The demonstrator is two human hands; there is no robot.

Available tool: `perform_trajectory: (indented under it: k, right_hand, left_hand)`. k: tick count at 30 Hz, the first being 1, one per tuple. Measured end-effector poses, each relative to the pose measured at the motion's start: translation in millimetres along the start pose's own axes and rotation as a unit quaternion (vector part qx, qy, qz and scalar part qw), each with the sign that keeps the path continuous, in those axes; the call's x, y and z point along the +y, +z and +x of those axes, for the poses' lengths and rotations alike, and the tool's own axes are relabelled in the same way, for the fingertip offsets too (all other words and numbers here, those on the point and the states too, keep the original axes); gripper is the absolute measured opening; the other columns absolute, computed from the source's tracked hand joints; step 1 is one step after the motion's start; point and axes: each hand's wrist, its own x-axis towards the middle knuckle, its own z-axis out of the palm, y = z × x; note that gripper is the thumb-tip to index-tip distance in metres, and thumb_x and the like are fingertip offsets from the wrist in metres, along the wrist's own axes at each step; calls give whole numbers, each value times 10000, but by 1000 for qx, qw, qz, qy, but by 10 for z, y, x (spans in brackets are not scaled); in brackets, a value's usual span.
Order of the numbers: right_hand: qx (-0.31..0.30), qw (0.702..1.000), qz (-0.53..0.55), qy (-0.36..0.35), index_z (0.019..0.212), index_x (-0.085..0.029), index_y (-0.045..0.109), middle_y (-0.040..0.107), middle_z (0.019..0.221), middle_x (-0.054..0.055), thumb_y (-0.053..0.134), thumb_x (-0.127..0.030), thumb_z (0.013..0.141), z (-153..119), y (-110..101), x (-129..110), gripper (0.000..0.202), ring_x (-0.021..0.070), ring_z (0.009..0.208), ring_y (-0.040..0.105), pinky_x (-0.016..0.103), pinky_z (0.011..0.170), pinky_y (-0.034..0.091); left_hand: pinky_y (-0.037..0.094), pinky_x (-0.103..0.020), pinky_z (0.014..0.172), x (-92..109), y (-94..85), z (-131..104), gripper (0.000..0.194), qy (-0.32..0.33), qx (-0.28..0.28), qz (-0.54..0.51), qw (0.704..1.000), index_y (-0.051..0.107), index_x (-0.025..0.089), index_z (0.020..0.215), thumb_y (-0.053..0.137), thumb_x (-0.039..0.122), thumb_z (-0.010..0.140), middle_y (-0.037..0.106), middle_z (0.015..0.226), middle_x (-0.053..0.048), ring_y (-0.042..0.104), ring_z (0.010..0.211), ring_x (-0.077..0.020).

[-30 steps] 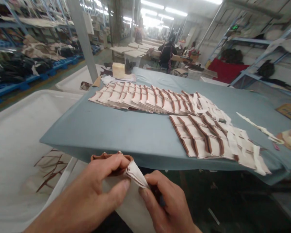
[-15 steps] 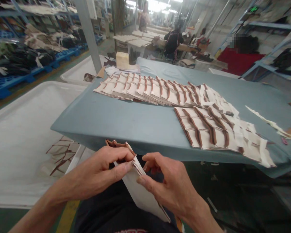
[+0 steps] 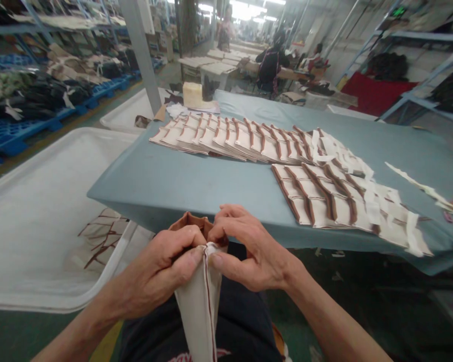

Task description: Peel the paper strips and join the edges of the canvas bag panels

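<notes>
A cream fabric pouch (image 3: 194, 301) with brown lining hangs upright in front of my lap, its mouth toward the table. Along its near side runs a seam with a dark brown line. My left hand (image 3: 169, 259) pinches the top rim just left of this seam, thumb outside and fingers at the inside. From the right, my right hand (image 3: 245, 246) grips the same rim beside the seam, its thumb against the cream cloth. The two thumbs are close together. The fingertips inside the mouth are partly hidden.
A blue-covered table (image 3: 166, 181) stands ahead, bearing a long overlapping row of cream and brown pouches (image 3: 230, 138) and a second stack (image 3: 313, 196) at the right. A white bin (image 3: 41, 226) at the left holds similar pieces. A metal post (image 3: 141, 60) rises behind the bin.
My right hand has moved up and left and closed on the rim beside the left hand. The pouch has turned so that its seam faces me, and its mouth has opened wider.
</notes>
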Motion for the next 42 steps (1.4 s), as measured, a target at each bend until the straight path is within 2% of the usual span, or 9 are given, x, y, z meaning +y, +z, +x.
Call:
perform_trajectory:
  k: [3, 6, 9, 13, 17, 23, 29, 33, 42]
  right_hand:
    - [-18, 1000, 19, 15, 813, -237, 572, 601, 743, -33, 600, -270, 978, -13, 24, -50, 170, 153, 702, 540, 311, 752, 483]
    - [-25, 994, 69, 80, 789, -229, 575, 574, 721, -40, 591, -266, 940, -31, 36, -101, 157, 128, 647, 516, 259, 634, 428]
    - [-25, 986, 98, 129, 760, -221, 598, 577, 684, -40, 587, -280, 937, -35, 36, -136, 187, 115, 609, 510, 230, 583, 410]
    - [-28, 985, 107, 136, 725, -202, 622, 566, 636, -48, 597, -258, 927, -25, 15, -156, 211, 90, 560, 487, 213, 550, 380]
    - [-39, 981, 113, 150, 728, -193, 643, 557, 623, -52, 604, -252, 927, -9, -21, -162, 212, 83, 548, 480, 199, 531, 364]
    - [-61, 975, 127, 169, 785, -194, 660, 646, 692, -33, 631, -278, 963, 33, -73, -170, 199, 100, 610, 555, 187, 550, 405]
    - [-43, 975, 115, 186, 764, -202, 620, 611, 694, -45, 629, -240, 924, 44, -64, -200, 164, 97, 621, 528, 203, 590, 411]
    - [-40, 973, 113, 198, 765, -203, 607, 596, 694, -51, 650, -224, 885, 47, -51, -224, 129, 98, 622, 517, 215, 603, 402]
    - [-28, 974, 52, 217, 825, -188, 665, 623, 709, -52, 653, -188, 898, 24, 43, -239, 73, 97, 632, 513, 243, 618, 342]
  left_hand:
    - [368, -261, 551, -74, 68, -33, 330, 4, 34, 13, 999, 590, 231, 701, 555, 381, 993, 553, 632, 38, 492, 567, -134]
    - [335, -257, 538, -71, 110, -26, 305, -4, 62, 41, 997, 588, 229, 662, 599, 388, 923, 533, 597, 37, 486, 575, -134]
    - [322, -252, 515, -7, 111, 11, 305, -38, 42, 23, 998, 566, 232, 630, 583, 415, 874, 510, 579, 37, 459, 553, -130]
    - [326, -245, 507, 56, 85, 60, 287, -44, 19, -12, 999, 559, 228, 620, 578, 387, 859, 495, 580, 47, 435, 527, -118]
    - [314, -252, 502, 96, 76, 104, 273, -75, 4, -28, 997, 557, 235, 610, 545, 417, 813, 481, 570, 39, 428, 520, -126]
    - [309, -253, 501, 144, 61, 133, 312, -107, -2, -50, 993, 514, 241, 576, 547, 464, 791, 437, 555, 35, 410, 531, -136]
    - [340, -238, 522, 45, 14, 105, 357, -70, -15, -67, 995, 571, 209, 620, 558, 420, 908, 481, 602, 42, 439, 556, -123]
    - [378, -212, 537, 6, -43, 87, 351, -35, -46, -60, 997, 618, 192, 680, 555, 378, 971, 526, 652, 47, 484, 585, -115]
    - [391, -177, 555, -23, -149, 53, 259, -29, -43, 40, 998, 701, 178, 707, 607, 279, 926, 564, 616, 74, 507, 573, -88]
